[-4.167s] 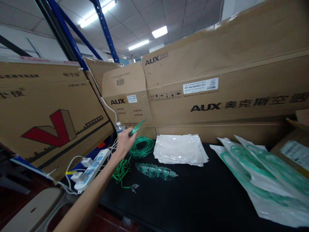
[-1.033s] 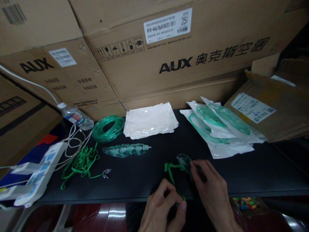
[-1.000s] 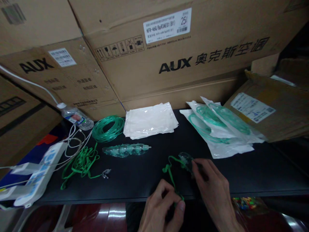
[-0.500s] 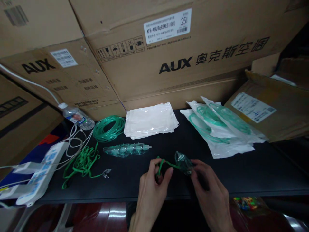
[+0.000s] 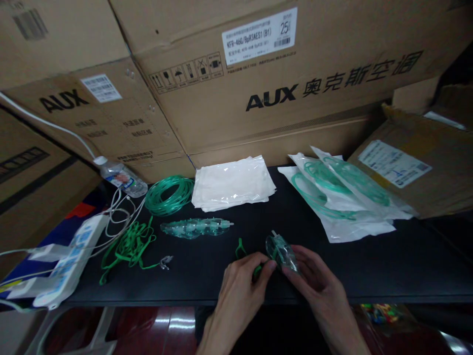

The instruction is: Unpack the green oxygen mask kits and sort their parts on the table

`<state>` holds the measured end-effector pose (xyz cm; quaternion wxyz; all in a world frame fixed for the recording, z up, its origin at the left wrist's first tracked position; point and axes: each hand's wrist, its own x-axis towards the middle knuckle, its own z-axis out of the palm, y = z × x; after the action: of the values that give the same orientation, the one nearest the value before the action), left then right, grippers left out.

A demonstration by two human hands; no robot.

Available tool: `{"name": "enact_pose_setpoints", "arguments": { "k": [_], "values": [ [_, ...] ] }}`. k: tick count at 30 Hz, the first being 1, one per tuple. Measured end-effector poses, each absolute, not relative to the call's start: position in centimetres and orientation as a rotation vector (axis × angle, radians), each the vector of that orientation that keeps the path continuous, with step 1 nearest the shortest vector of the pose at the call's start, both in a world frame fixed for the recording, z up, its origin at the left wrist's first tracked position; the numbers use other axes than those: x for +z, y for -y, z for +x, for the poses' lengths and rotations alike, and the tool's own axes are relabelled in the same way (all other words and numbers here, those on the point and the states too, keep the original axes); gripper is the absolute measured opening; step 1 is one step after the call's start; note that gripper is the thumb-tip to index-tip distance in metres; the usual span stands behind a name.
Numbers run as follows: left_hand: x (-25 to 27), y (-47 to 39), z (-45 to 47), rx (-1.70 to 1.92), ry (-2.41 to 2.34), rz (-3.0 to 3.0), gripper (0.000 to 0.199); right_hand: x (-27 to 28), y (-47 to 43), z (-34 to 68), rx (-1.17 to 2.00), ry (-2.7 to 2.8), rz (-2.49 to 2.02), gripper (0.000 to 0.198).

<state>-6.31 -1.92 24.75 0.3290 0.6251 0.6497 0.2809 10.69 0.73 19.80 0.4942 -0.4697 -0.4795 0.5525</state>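
Observation:
Near the front edge of the black table, my right hand holds a clear green oxygen mask, its pale connector pointing up and away from me. My left hand is closed on a green elastic strap, with a loop standing out above the fingers. The left thumb and fingertips are close against the mask's left side. Behind my hands lies a row of nested green masks. To the left is a tangle of green straps, with small metal clips at its end.
A coil of green tubing and a stack of white pouches lie at the back. Bagged tubing is on the right, beside an open carton. A power strip, cables and a bottle crowd the left. Large cardboard boxes stand behind.
My left hand has moved right, up to the mask, drawing the strap with it. The mask has turned in my right hand, so its connector now shows at the top.

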Motion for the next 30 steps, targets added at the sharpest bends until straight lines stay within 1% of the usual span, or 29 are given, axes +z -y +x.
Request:
{"name": "enact_pose_setpoints", "arguments": {
  "k": [3,7,10,15,22,26,30],
  "values": [
    [24.5,2.1,-6.1,0.746,-1.648,1.670,0.023,19.7,-0.9,11.0,1.506,1.119,-1.145,0.046],
    [24.2,2.3,-5.8,0.681,-1.611,1.753,0.023,19.3,-1.0,11.1,1.542,1.118,-1.143,0.052],
    [24.1,2.5,-5.7,0.614,-1.643,1.816,0.023,19.0,-1.0,10.8,1.553,1.062,-1.130,0.052],
    [23.9,2.9,-5.5,0.549,-1.685,1.877,0.022,19.2,-0.6,10.5,1.497,1.035,-1.121,0.052],
    [24.2,3.7,-5.0,0.528,-1.722,1.831,0.020,18.6,0.2,9.7,1.243,1.075,-1.234,0.049],
    [24.3,4.3,-5.2,0.494,-1.789,1.773,0.020,17.8,0.1,9.7,1.232,1.153,-1.225,0.050],
    [24.2,4.6,-6.0,0.510,-1.871,1.667,0.021,18.2,-0.5,9.4,1.293,1.195,-1.230,0.051]
  ]
}}
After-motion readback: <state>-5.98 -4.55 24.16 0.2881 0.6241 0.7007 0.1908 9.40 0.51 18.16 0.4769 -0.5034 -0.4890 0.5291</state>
